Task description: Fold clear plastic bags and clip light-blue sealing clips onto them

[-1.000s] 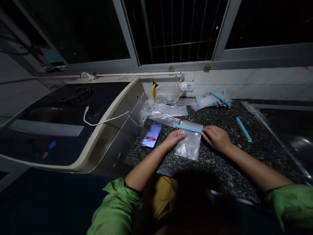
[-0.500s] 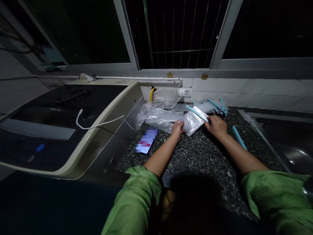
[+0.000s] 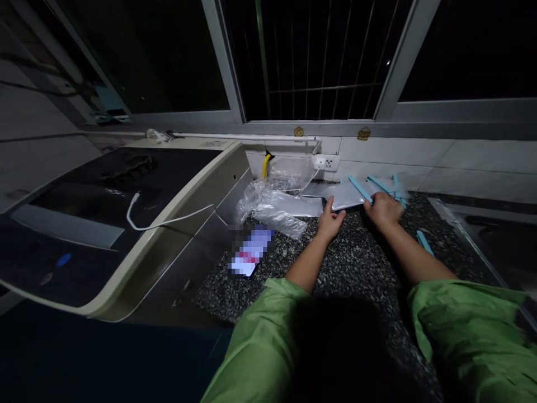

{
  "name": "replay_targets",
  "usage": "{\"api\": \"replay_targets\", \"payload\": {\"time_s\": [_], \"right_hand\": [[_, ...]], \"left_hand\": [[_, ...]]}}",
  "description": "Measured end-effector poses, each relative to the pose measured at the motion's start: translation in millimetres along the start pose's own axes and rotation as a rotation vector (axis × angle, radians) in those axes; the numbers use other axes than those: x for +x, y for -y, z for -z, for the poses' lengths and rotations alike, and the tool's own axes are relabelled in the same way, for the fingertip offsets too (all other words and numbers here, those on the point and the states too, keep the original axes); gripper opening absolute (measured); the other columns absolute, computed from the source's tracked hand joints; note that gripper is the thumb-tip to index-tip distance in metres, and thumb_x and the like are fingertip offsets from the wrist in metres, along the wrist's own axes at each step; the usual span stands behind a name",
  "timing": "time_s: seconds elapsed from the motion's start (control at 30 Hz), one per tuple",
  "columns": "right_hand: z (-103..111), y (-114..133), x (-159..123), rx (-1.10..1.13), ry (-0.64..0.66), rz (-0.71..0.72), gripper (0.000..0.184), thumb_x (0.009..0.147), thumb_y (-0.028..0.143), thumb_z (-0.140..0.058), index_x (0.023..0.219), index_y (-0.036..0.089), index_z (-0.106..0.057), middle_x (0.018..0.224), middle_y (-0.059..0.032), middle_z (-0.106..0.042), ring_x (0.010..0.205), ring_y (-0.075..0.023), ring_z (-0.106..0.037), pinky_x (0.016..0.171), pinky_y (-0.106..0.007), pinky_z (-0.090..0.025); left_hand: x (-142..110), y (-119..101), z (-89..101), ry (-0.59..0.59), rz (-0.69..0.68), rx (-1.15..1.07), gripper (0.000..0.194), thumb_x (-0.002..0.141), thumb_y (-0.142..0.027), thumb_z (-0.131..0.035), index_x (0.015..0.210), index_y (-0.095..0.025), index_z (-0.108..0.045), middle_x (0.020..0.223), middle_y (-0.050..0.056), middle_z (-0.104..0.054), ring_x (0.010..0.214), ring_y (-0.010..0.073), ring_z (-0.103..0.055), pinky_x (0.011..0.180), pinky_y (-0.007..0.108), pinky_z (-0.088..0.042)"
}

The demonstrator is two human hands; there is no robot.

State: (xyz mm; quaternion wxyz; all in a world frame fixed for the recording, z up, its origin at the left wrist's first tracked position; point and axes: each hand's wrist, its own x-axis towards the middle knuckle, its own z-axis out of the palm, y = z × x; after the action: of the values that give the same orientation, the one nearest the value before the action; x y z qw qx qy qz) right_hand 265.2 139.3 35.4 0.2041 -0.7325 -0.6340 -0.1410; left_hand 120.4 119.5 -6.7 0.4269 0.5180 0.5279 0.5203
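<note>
My right hand is closed at the near end of a slim light-blue strip, beside a clear plastic bag. The strip slants across the bag's right part. At the bag's lower left corner is my left hand, its thumb raised apart from the fingers; it touches or nearly touches the bag's edge. Several more light-blue strips lie just beyond my right hand, partly covered by it. Another light-blue strip rests on the counter, right of my right forearm.
Crumpled clear plastic wrap and a lit phone lie on the speckled dark counter. At left stands a washing machine with a white cable across it. A wall socket is behind; a sink is right.
The bag and strip have moved back and right, down toward the counter by the other strips. My left thumb has lifted from the bag. The view has shifted slightly.
</note>
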Motion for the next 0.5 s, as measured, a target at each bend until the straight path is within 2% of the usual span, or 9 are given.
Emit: {"api": "replay_targets", "payload": {"time_s": [0.1,0.17,0.33,0.5], "right_hand": [[-8,-4,13,0.002,-0.003,-0.017,0.033,0.078,0.029,-0.047,0.095,0.006,-0.064,0.09,-0.0233,-0.064,0.082,-0.0326,-0.06,0.062,-0.037,-0.04],[-13,-9,21,0.003,-0.009,-0.043,0.033,0.077,0.029,-0.048,0.096,0.006,-0.063,0.088,-0.0251,-0.064,0.081,-0.0339,-0.061,0.062,-0.039,-0.04],[-22,-19,38,-0.014,-0.041,-0.058,0.036,0.076,0.029,-0.047,0.095,0.003,-0.063,0.083,-0.0275,-0.063,0.077,-0.0345,-0.061,0.061,-0.041,-0.04],[-18,-14,40,-0.069,0.012,-0.09,0.036,0.077,0.025,-0.047,0.099,0.0,-0.061,0.088,-0.0287,-0.062,0.083,-0.0355,-0.06,0.066,-0.043,-0.04]], "left_hand": [[8,1,-2.2,0.152,-0.209,0.284,0.071,0.073,-0.031,-0.06,0.137,-0.02,-0.031,0.132,0.01,-0.049,0.116,0.0224,-0.049,0.1,0.036,-0.036],[12,1,-3.2,0.175,-0.271,0.41,0.073,0.073,-0.032,-0.059,0.138,-0.019,-0.029,0.14,0.01,-0.039,0.126,0.0244,-0.038,0.104,0.038,-0.03],[15,0,-5.1,0.17,-0.265,0.591,0.071,0.075,-0.034,-0.054,0.139,-0.019,-0.026,0.142,0.008,-0.037,0.128,0.0244,-0.035,0.106,0.038,-0.028],[15,0,-5.5,0.139,-0.298,0.597,0.064,0.076,-0.031,-0.051,0.135,-0.016,-0.032,0.138,0.009,-0.042,0.124,0.0241,-0.037,0.104,0.037,-0.03]]}}
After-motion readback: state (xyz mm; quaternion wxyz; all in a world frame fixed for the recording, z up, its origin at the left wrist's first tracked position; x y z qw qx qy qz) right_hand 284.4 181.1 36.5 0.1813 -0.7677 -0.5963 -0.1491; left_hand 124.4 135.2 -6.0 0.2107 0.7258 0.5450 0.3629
